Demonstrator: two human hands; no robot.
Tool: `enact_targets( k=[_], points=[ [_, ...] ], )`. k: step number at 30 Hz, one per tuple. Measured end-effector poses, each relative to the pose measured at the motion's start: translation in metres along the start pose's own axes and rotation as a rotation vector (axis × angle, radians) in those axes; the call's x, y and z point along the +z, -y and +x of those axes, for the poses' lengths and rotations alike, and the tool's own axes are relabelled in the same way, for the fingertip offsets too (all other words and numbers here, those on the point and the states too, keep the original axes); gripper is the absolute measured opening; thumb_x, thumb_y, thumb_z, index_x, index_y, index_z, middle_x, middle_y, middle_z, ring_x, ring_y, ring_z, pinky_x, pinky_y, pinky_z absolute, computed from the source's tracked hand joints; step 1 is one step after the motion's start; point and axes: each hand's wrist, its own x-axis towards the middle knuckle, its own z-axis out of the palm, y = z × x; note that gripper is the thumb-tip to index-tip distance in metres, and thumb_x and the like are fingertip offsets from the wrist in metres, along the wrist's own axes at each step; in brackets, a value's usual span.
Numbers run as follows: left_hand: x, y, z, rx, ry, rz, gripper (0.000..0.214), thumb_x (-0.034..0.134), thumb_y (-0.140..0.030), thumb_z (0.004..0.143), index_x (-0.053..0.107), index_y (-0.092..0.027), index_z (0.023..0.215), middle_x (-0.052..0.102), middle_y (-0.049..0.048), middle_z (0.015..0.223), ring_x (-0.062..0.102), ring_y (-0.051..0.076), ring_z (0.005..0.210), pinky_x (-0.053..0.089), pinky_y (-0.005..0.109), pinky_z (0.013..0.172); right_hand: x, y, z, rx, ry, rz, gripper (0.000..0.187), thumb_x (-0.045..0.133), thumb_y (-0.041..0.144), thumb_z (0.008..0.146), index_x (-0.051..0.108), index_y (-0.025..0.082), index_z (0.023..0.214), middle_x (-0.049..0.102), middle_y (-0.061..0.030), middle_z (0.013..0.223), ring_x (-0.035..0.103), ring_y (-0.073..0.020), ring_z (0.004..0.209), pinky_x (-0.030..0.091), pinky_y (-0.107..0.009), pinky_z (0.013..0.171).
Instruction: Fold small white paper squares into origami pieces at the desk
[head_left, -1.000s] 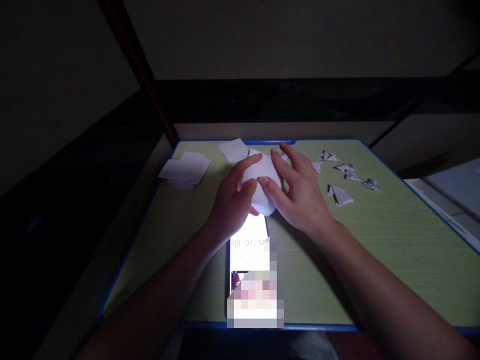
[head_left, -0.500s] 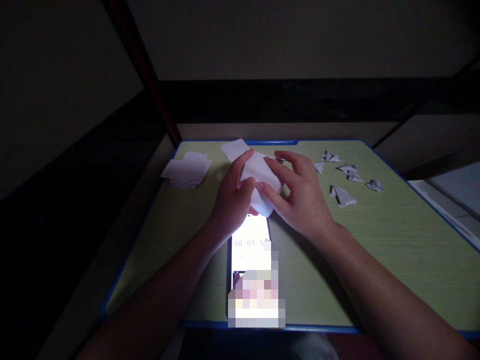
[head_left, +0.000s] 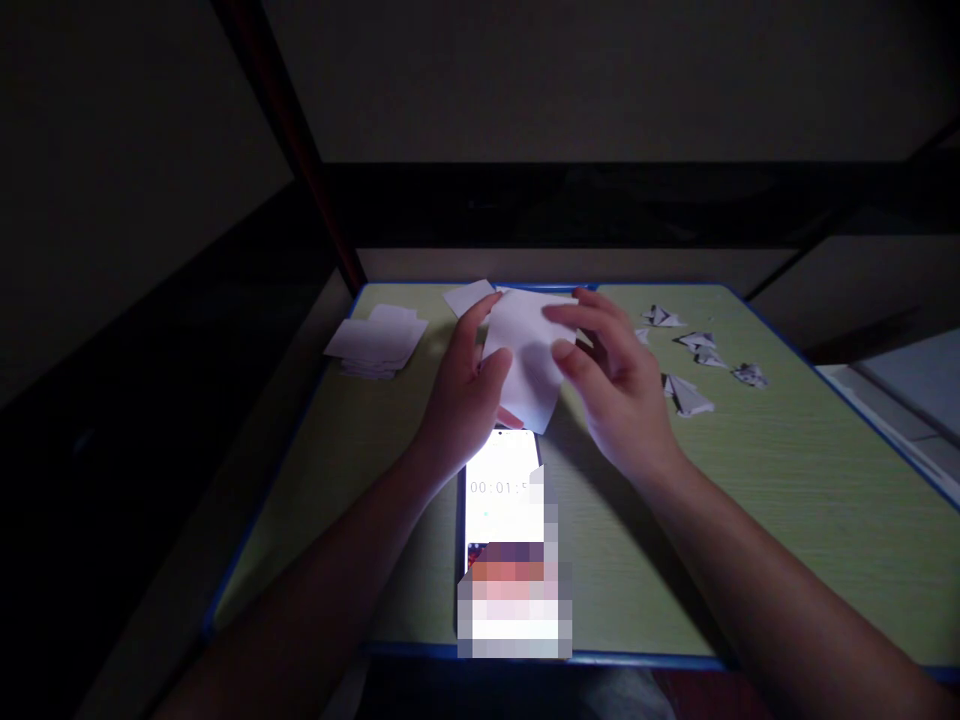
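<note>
We held a white sheet of paper [head_left: 529, 355] between both hands just above the green bench [head_left: 787, 500], our left hand [head_left: 461, 400] pinching its left edge and our right hand [head_left: 619, 385] its right. It hung over the lit phone [head_left: 502, 500], with a paper stack [head_left: 375, 342] to the left and folded pieces [head_left: 686, 393] to the right.

The phone [head_left: 501, 478] screen shows a timer in pale digits reading 00:01:5; its last digit is covered by blur. No other text can be read.
</note>
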Motion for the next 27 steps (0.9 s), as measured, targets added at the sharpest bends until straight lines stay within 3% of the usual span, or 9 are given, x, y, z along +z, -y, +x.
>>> enact_targets(
  k=[2, 4, 7, 10, 15, 18, 20, 23, 27],
  points=[
    [0.000, 0.000, 0.001, -0.004, -0.001, -0.027, 0.057, 0.062, -0.032, 0.083, 0.039, -0.030, 0.135, 0.066, 0.0052, 0.092, 0.065, 0.019, 0.060, 0.049, 0.022, 0.036, 0.003, -0.004, 0.001, 0.108, -0.057, 0.166, 0.054, 0.068, 0.042, 0.082, 0.050, 0.031, 0.131, 0.052, -0.0102, 0.138, 0.055, -0.0274, 0.124, 0.050, -0.050, 0.098],
    [0.000, 0.000, 0.001, -0.016, -0.022, -0.044, 0.060, 0.062, -0.031, 0.082, 0.035, -0.029, 0.136, 0.067, 0.0050, 0.092, 0.065, 0.019, 0.060, 0.048, 0.022, 0.035, 0.005, -0.005, 0.003, 0.288, -0.069, 0.332, 0.065, 0.075, 0.043, 0.074, 0.048, 0.028, 0.132, 0.061, -0.0098, 0.127, 0.063, -0.0256, 0.109, 0.053, -0.046, 0.090],
    [0.002, -0.001, 0.001, -0.038, -0.053, -0.038, 0.053, 0.061, -0.031, 0.080, 0.041, -0.026, 0.129, 0.067, 0.0058, 0.097, 0.065, 0.018, 0.064, 0.048, 0.019, 0.036, 0.005, -0.001, 0.003, 0.503, 0.089, 0.451, 0.033, 0.073, 0.037, 0.076, 0.066, 0.020, 0.103, 0.070, -0.0060, 0.094, 0.066, -0.0210, 0.084, 0.053, -0.039, 0.078],
    [0.004, -0.004, 0.000, -0.044, -0.036, -0.031, 0.032, 0.060, -0.033, 0.079, 0.051, -0.021, 0.108, 0.065, 0.0073, 0.107, 0.066, 0.018, 0.075, 0.050, 0.017, 0.039, 0.002, 0.005, 0.003, 0.410, 0.113, 0.334, 0.015, 0.067, 0.033, 0.082, 0.067, 0.018, 0.078, 0.065, -0.0019, 0.073, 0.058, -0.0159, 0.067, 0.047, -0.033, 0.066],
    [-0.001, -0.013, 0.000, -0.048, -0.014, -0.110, 0.027, 0.065, -0.030, 0.070, 0.051, -0.021, 0.091, 0.060, 0.0013, 0.088, 0.061, 0.015, 0.073, 0.053, 0.018, 0.043, -0.001, 0.010, 0.002, 0.025, -0.017, -0.115, 0.017, 0.067, 0.028, 0.085, 0.065, 0.019, 0.071, 0.058, -0.0005, 0.067, 0.049, -0.0146, 0.064, 0.037, -0.030, 0.060],
    [-0.005, -0.014, 0.002, -0.022, -0.034, -0.192, 0.024, 0.066, -0.030, 0.067, 0.051, -0.020, 0.084, 0.056, -0.0005, 0.085, 0.061, 0.015, 0.076, 0.057, 0.022, 0.050, 0.002, 0.012, 0.000, -0.066, 0.010, -0.159, 0.015, 0.064, 0.025, 0.088, 0.066, 0.018, 0.074, 0.057, -0.0002, 0.068, 0.047, -0.0131, 0.062, 0.035, -0.028, 0.058],
    [-0.006, -0.012, 0.003, -0.028, -0.031, -0.235, 0.026, 0.066, -0.031, 0.068, 0.053, -0.021, 0.088, 0.059, 0.0003, 0.089, 0.063, 0.017, 0.079, 0.059, 0.026, 0.055, 0.006, 0.011, -0.003, -0.030, 0.060, -0.114, 0.013, 0.063, 0.026, 0.089, 0.067, 0.018, 0.080, 0.057, -0.0001, 0.070, 0.047, -0.0126, 0.061, 0.035, -0.028, 0.057],
    [-0.004, -0.005, 0.004, -0.019, -0.009, -0.268, 0.029, 0.066, -0.037, 0.071, 0.055, -0.020, 0.092, 0.063, 0.0021, 0.087, 0.067, 0.020, 0.081, 0.061, 0.031, 0.062, 0.011, 0.009, -0.007, 0.146, 0.115, 0.057, 0.016, 0.063, 0.033, 0.088, 0.064, 0.018, 0.082, 0.055, 0.0011, 0.066, 0.048, -0.0118, 0.055, 0.034, -0.026, 0.050],
    [-0.003, -0.001, 0.004, 0.096, 0.027, -0.257, 0.027, 0.066, -0.041, 0.076, 0.056, -0.019, 0.087, 0.065, 0.0019, 0.080, 0.067, 0.019, 0.079, 0.060, 0.032, 0.068, 0.011, 0.010, -0.007, 0.350, 0.154, 0.267, 0.028, 0.067, 0.045, 0.083, 0.060, 0.018, 0.081, 0.054, 0.0038, 0.057, 0.049, -0.0108, 0.047, 0.037, -0.025, 0.045]
  ],
)
